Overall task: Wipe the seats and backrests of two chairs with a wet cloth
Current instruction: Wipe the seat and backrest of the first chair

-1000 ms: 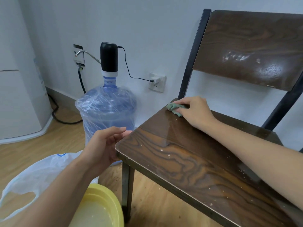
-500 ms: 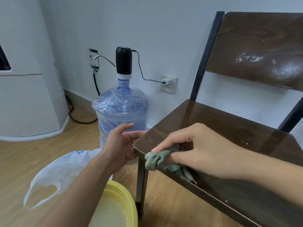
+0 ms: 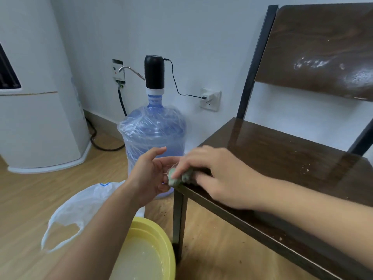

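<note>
One chair (image 3: 282,158) in view, and we're only partway: our right hand (image 3: 218,176) presses the wet cloth (image 3: 177,177) onto the seat's corner, left hand (image 3: 150,174) cupped open beside it. Crumbs beyond our right hand, smeared backrest (image 3: 319,51) above.
</note>
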Available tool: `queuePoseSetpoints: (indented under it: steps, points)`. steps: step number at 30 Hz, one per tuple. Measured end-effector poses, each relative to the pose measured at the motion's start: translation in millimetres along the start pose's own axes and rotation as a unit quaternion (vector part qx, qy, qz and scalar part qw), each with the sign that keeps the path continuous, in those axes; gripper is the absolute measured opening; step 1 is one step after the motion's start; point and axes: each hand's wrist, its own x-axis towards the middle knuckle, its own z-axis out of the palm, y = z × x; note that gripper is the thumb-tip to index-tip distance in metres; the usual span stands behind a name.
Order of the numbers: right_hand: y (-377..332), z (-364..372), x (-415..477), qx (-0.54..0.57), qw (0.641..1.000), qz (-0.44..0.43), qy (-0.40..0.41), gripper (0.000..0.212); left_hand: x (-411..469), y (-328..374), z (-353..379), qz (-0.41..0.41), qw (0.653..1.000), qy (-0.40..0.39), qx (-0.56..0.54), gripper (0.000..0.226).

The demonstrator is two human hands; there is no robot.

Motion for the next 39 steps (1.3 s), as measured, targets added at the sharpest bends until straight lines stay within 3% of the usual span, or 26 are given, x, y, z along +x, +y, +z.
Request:
queuePoseSetpoints:
  steps: [3, 5, 7, 9, 11, 15, 20, 23, 26, 28, 31, 33, 36, 39]
  points:
    - [-9, -25, -25, 0.069, 0.995, -0.027, -0.059, 0.054, 1, 3, -2, -0.003, 1.000, 0.003, 0.014, 0.064]
    - [18, -49, -17, 0.068, 0.997, 0.031, -0.003, 0.064, 3, 3, -5, 0.006, 1.000, 0.006, 0.022, 0.064]
    - [62, -68, 4, -0.012, 0.987, 0.133, 0.083, 0.065, 2, 1, -6, 0.008, 1.000, 0.013, 0.023, 0.063]
    - [95, -76, 20, -0.066, 0.965, 0.225, 0.118, 0.049, 1, -1, -3, 0.007, 1.000, 0.013, 0.022, 0.062]
    - [106, -65, 19, -0.049, 0.957, 0.263, 0.113, 0.022, -1, -2, 3, 0.007, 0.999, 0.020, 0.027, 0.059]
    - [55, -36, -13, -0.045, 0.982, 0.159, 0.086, 0.006, -3, 1, 9, 0.016, 0.999, 0.016, 0.029, 0.060]
    - [-15, -24, -73, -0.001, 0.999, 0.047, -0.014, 0.013, -10, 6, 10, 0.017, 0.998, 0.022, 0.049, 0.064]
    - [-28, -49, -100, 0.081, 0.991, 0.096, -0.049, 0.016, -13, 8, 15, 0.019, 0.997, 0.032, 0.072, 0.063]
    - [14, -93, -105, 0.061, 0.975, 0.193, 0.090, 0.026, -16, 10, 14, 0.029, 0.995, 0.038, 0.089, 0.061]
    - [73, -121, -101, 0.018, 0.939, 0.284, 0.192, 0.028, -18, 10, 13, 0.036, 0.993, 0.037, 0.106, 0.059]
    - [166, -151, -106, -0.112, 0.865, 0.426, 0.242, 0.026, -21, 7, 17, 0.037, 0.991, 0.031, 0.126, 0.054]
    - [203, -152, -114, -0.134, 0.843, 0.460, 0.245, 0.027, -22, 6, 23, 0.044, 0.991, 0.017, 0.125, 0.054]
    - [206, -134, -113, -0.134, 0.852, 0.445, 0.241, 0.027, -22, 5, 29, 0.063, 0.990, -0.001, 0.122, 0.060]
    - [163, -108, -102, -0.104, 0.899, 0.371, 0.208, 0.026, -24, 6, 28, 0.061, 0.991, -0.016, 0.117, 0.046]
